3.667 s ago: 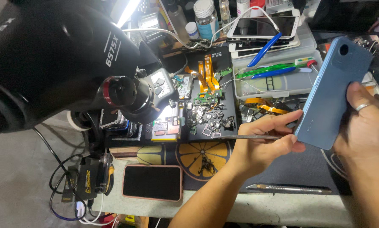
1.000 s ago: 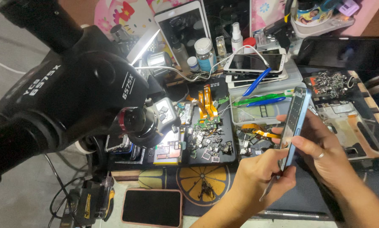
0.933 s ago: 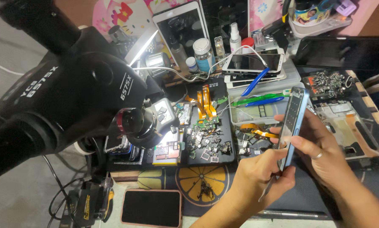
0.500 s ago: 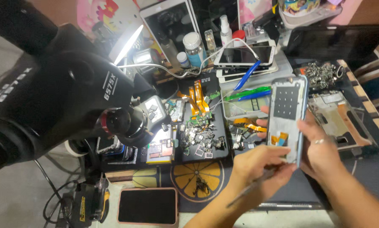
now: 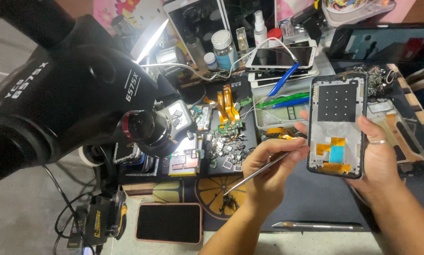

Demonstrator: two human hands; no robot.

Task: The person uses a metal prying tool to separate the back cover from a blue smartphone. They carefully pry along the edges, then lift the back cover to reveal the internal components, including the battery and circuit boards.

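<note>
Pinching a thin metal tool (image 5: 257, 173), left hand (image 5: 268, 174); right hand (image 5: 377, 160), grip closed around an opened phone (image 5: 337, 125).

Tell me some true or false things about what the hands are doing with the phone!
1. The right hand holds an opened phone frame. True.
2. The left hand holds a screwdriver with a yellow handle. False: it holds thin metal tweezers.
3. A phone in a pink case lies face up on the table. True.
4. The craft knife is in the left hand. False: it lies on the mat, untouched.
</note>
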